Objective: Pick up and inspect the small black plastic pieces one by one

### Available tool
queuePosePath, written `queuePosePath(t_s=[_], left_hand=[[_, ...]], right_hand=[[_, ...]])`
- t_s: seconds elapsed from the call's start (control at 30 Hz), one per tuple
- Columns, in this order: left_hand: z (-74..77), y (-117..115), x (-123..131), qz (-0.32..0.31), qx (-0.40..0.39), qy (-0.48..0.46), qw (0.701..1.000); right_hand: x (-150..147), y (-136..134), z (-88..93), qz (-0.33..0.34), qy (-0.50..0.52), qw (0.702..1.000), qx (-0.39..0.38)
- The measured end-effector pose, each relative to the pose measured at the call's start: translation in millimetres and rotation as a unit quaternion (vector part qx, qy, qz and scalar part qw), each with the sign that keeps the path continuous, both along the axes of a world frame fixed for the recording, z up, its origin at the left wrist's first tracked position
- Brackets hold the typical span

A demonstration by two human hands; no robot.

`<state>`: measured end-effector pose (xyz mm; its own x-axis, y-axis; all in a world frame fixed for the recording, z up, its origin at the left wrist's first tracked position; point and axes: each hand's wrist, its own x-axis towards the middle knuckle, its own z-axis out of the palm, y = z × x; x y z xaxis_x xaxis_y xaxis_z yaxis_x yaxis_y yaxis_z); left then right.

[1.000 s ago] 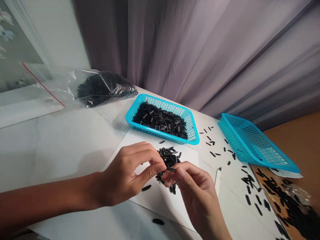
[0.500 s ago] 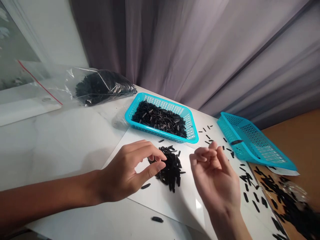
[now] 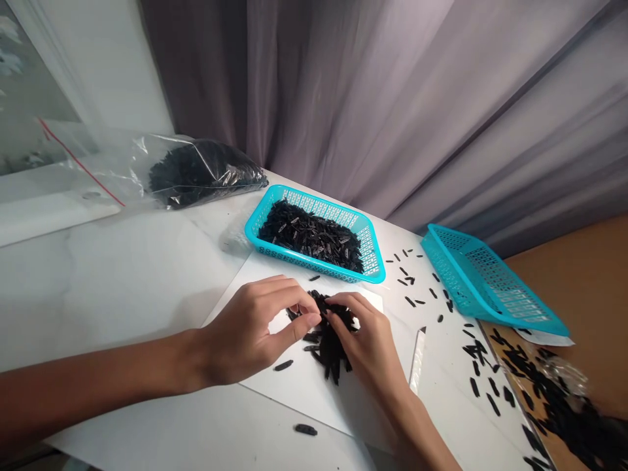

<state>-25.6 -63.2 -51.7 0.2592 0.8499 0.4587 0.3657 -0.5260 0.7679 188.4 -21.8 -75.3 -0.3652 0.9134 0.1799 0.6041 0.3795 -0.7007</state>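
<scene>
Meanwhile, the half-curled left hand (image 3: 250, 330) and the right hand (image 3: 366, 347) had fingertips at a heap of slim black pieces (image 3: 330, 360) on a white sheet (image 3: 289, 392); any actual grip could not be told.

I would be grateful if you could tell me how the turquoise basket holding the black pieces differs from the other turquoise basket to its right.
The filled basket sits flat on the white table, while the other basket is tilted up at the table's edge. The filled basket holds a heap of black pieces, while no pieces show inside the tilted basket. Both are rectangular and turquoise, with lattice walls.
</scene>
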Motion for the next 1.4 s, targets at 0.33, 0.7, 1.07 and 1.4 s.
queuePosePath(t_s=[0.33,0.7,1.07,1.4], left_hand=[[-11.4,3.0,3.6,0.024,0.003,0.031,0.999],[-11.7,1.8,6.3,0.032,0.017,-0.017,0.999],[-7.8,5.4,7.9,0.052,-0.086,-0.041,0.994],[-5.1,4.8,7.3,0.064,-0.133,-0.042,0.988]], right_hand=[[-6.2,-9.9,13.8,-0.086,0.42,0.843,-0.324],[-25.4,-26.5,21.4,-0.045,0.447,0.79,-0.417],[-24.0,-24.4,26.3,-0.099,0.461,0.762,-0.443],[-25.8,-27.4,30.6,-0.094,0.458,0.76,-0.453]])
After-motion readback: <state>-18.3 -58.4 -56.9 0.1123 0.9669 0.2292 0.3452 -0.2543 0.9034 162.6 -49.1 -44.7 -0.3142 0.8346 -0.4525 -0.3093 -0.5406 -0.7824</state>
